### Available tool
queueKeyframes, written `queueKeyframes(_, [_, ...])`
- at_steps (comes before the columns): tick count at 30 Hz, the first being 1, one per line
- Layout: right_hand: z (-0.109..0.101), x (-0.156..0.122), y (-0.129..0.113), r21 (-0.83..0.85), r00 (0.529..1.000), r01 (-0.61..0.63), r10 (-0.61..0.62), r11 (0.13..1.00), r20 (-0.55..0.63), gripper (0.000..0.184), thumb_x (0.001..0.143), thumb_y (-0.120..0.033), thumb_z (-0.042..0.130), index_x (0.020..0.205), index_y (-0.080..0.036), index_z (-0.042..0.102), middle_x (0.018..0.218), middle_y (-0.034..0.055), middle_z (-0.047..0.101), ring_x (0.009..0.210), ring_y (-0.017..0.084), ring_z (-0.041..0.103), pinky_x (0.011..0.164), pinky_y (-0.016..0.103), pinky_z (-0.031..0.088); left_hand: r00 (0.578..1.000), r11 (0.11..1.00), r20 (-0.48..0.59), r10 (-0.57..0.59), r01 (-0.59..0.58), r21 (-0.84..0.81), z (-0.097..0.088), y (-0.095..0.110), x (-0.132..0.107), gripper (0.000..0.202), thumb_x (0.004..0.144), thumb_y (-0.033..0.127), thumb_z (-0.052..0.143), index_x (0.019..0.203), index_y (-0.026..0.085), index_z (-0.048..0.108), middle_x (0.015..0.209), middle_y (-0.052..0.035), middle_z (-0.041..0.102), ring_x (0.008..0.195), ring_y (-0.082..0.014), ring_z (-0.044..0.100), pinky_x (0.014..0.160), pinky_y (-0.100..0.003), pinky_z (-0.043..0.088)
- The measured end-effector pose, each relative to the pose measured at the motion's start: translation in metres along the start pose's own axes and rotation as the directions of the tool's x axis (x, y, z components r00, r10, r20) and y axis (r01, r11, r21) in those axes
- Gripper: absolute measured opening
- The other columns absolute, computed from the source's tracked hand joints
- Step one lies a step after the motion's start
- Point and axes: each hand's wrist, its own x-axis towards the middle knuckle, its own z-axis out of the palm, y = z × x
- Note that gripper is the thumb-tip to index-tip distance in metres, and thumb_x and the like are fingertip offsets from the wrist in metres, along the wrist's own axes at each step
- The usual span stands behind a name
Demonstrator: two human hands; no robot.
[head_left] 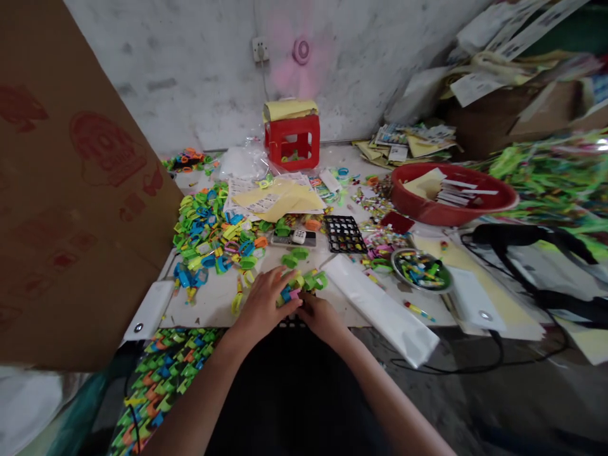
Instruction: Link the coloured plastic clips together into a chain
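Note:
My left hand [267,295] reaches over a small cluster of coloured plastic toy watches [285,294], its fingers and thumb closed around them. The thumb lies against a pink piece [295,294]. My right hand [323,318] is beside it with the fingers curled in; what they hold is hidden. Under the hands, a strip of black grid [291,321] shows at the table edge. More green toy watches [315,280] lie just beyond my fingers. A large heap of similar watches [202,221] spreads to the left.
A cardboard box [85,190] stands left. On the table are a black grid tray [345,234], a white plastic sleeve [380,310], a bowl of small parts [422,270], a red basin [451,212] and a red stool [292,142]. A pink fan [302,52] spins behind. Rows of watches [166,386] lie below left.

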Motion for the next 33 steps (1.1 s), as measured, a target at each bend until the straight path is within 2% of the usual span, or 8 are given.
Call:
queueKeyframes(3, [-0.003, -0.022, 0.004, 0.003, 0.982, -0.115, 0.114, 0.993, -0.149, 0.024, 0.088, -0.026, 0.054, 0.107, -0.017, 0.065, 0.076, 0.0042, 0.065, 0.07, 0.02, 0.061, 0.067, 0.03, 0.046, 0.978, 0.987, -0.18, -0.107, 0.083, -0.136, 0.003, -0.009, -0.02, 0.062, 0.08, 0.041, 0.068, 0.133, 0.028, 0.041, 0.134, -0.0111, 0.044, 0.129, -0.0272, 0.042, 0.108, -0.05, 0.035])
queueKeyframes(5, [-0.003, -0.033, 0.007, -0.006, 0.97, -0.075, 0.072, 0.997, -0.232, 0.02, 0.089, -0.025, 0.051, 0.099, -0.018, 0.067, 0.086, 0.007, 0.065, 0.082, 0.022, 0.061, 0.077, 0.034, 0.048, 0.913, 0.92, -0.28, -0.298, 0.196, -0.34, 0.018, -0.019, -0.039, 0.063, 0.076, 0.041, 0.072, 0.127, 0.026, 0.04, 0.127, -0.0101, 0.046, 0.121, -0.0237, 0.049, 0.104, -0.046, 0.041])
queueKeyframes(9, [0.004, -0.039, 0.006, -0.044, 0.963, 0.019, -0.03, 0.999, -0.267, 0.021, 0.087, -0.02, 0.054, 0.103, -0.022, 0.068, 0.105, 0.0093, 0.063, 0.102, 0.026, 0.056, 0.09, 0.044, 0.046, 0.792, 0.624, -0.106, -0.602, 0.383, -0.682, 0.06, -0.037, -0.07, 0.055, 0.071, 0.047, 0.073, 0.112, 0.024, 0.045, 0.109, -0.0057, 0.058, 0.102, -0.0182, 0.063, 0.093, -0.039, 0.05])
queueKeyframes(11, [0.008, -0.035, 0.003, -0.029, 0.963, 0.052, -0.058, 0.998, -0.264, 0.025, 0.086, -0.018, 0.056, 0.109, -0.023, 0.066, 0.113, 0.0094, 0.062, 0.108, 0.027, 0.054, 0.094, 0.046, 0.045, 0.786, 0.557, -0.014, -0.617, 0.424, -0.714, 0.074, -0.042, -0.071, 0.055, 0.067, 0.047, 0.075, 0.108, 0.023, 0.048, 0.104, -0.0054, 0.064, 0.102, -0.0193, 0.064, 0.096, -0.04, 0.049])
queueKeyframes(14, [0.012, -0.028, -0.001, 0.014, 0.957, 0.082, -0.075, 0.997, -0.28, 0.027, 0.086, -0.017, 0.054, 0.112, -0.02, 0.064, 0.117, 0.0099, 0.062, 0.113, 0.026, 0.053, 0.099, 0.045, 0.044, 0.803, 0.562, 0.056, -0.594, 0.464, -0.685, 0.079, -0.042, -0.059, 0.053, 0.065, 0.044, 0.077, 0.107, 0.019, 0.055, 0.106, -0.007, 0.068, 0.106, -0.0218, 0.064, 0.099, -0.041, 0.047])
queueKeyframes(20, [0.024, -0.03, -0.004, -0.014, 0.968, 0.108, -0.108, 0.994, -0.227, 0.042, 0.088, -0.01, 0.046, 0.128, -0.02, 0.056, 0.118, 0.0101, 0.063, 0.11, 0.025, 0.055, 0.098, 0.045, 0.046, 0.841, 0.641, 0.129, -0.525, 0.49, -0.591, 0.068, -0.037, -0.033, 0.034, 0.064, 0.034, 0.077, 0.092, 0.016, 0.069, 0.095, -0.0072, 0.075, 0.095, -0.0257, 0.068, 0.094, -0.043, 0.051])
queueKeyframes(27, [0.038, -0.039, -0.009, -0.09, 0.968, 0.136, -0.152, 0.987, -0.198, 0.052, 0.085, -0.006, 0.044, 0.135, -0.017, 0.051, 0.127, 0.0124, 0.059, 0.118, 0.028, 0.049, 0.103, 0.049, 0.043, 0.832, 0.636, 0.309, -0.461, 0.552, -0.538, 0.054, -0.041, -0.028, 0.033, 0.06, 0.027, 0.08, 0.091, 0.019, 0.073, 0.093, -0.004, 0.076, 0.086, -0.0234, 0.069, 0.082, -0.037, 0.056])
queueKeyframes(33, [0.043, -0.043, -0.014, -0.178, 0.972, 0.114, -0.147, 0.977, -0.182, 0.047, 0.086, -0.007, 0.044, 0.132, -0.012, 0.052, 0.126, 0.0154, 0.058, 0.116, 0.029, 0.05, 0.1, 0.05, 0.044, 0.851, 0.694, 0.2, -0.485, 0.514, -0.504, 0.064, -0.039, -0.033, 0.026, 0.064, 0.028, 0.076, 0.088, 0.018, 0.072, 0.093, -0.0048, 0.075, 0.086, -0.0211, 0.069, 0.083, -0.035, 0.055])
